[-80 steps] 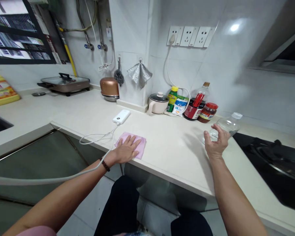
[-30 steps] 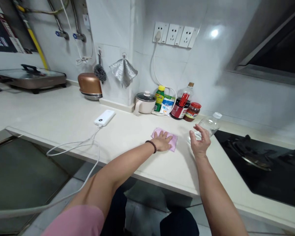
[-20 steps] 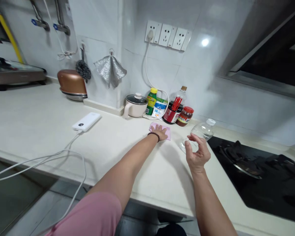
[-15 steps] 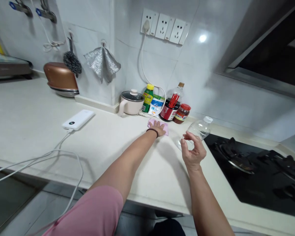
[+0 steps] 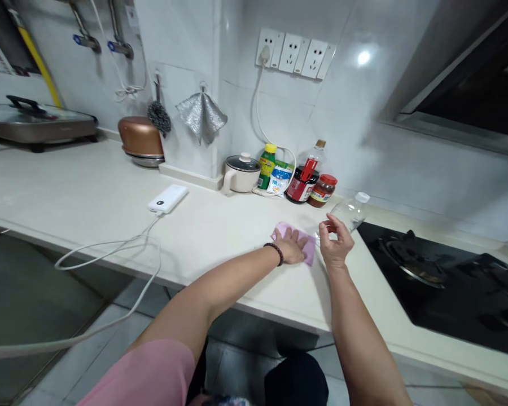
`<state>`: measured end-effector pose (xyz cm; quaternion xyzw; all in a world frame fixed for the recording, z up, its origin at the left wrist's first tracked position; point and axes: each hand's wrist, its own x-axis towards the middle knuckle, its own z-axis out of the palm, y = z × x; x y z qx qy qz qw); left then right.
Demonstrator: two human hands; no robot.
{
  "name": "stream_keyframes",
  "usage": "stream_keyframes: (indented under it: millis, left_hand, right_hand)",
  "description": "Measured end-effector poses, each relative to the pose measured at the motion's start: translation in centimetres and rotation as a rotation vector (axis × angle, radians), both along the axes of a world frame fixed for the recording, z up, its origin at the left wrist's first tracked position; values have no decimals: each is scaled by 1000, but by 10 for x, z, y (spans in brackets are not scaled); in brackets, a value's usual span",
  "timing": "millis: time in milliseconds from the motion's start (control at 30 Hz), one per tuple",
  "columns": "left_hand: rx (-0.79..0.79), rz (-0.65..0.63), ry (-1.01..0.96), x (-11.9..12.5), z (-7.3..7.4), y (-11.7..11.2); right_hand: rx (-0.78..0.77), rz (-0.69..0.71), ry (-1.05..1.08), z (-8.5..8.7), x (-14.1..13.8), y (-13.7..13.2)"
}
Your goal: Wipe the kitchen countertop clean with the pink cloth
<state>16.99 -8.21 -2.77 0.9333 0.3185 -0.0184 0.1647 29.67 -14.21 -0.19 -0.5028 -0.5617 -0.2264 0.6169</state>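
My left hand lies flat, fingers spread, on a pink cloth on the pale countertop. A dark bead bracelet is on that wrist. My right hand is wrapped round the lower part of a clear plastic bottle with a white cap, held tilted above the counter just right of the cloth and beside the black gas hob.
Against the tiled wall stand a small lidded pot, a green bottle, a white packet, a dark sauce bottle and a red-lidded jar. A white power bank with a cable lies left. A copper pot and electric griddle sit farther left.
My left hand has slid the pink cloth back from the bottles toward the counter's front. My right hand has kept the tilted bottle and now sits closer to the cloth.
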Motion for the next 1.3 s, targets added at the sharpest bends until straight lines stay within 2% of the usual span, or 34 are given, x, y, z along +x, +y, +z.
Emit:
stream_keyframes:
  millis: [133,233,333,400,533,733,1033,1167,1300]
  left_hand:
    - [1,-101,-5,-37,-2,-45]
    - [-11,-157,-1,-69,-2,-69]
    - [-33,-164,1,-96,1,-77]
    - [-48,-155,7,-108,3,-72]
    - [-38,-67,17,-114,4,-40]
    - [13,160,16,-100,0,34]
    - [39,377,28,-88,4,128]
    - [55,459,35,-84,2,160]
    - [66,486,21,-82,-2,178]
  right_hand:
    - [-24,-8,39,-4,3,1]
    - [-49,-5,61,-6,3,1]
    - [-59,6,58,-7,3,1]
    - [-66,0,56,-8,1,1]
    - [-94,-9,51,-8,-1,1]
    - [-118,-1,49,-7,-5,-1]
    - [-105,61,-2,-1,-9,-2]
    - [-117,82,-35,-1,-9,-2]
    - [-130,97,-47,-1,-9,-1]
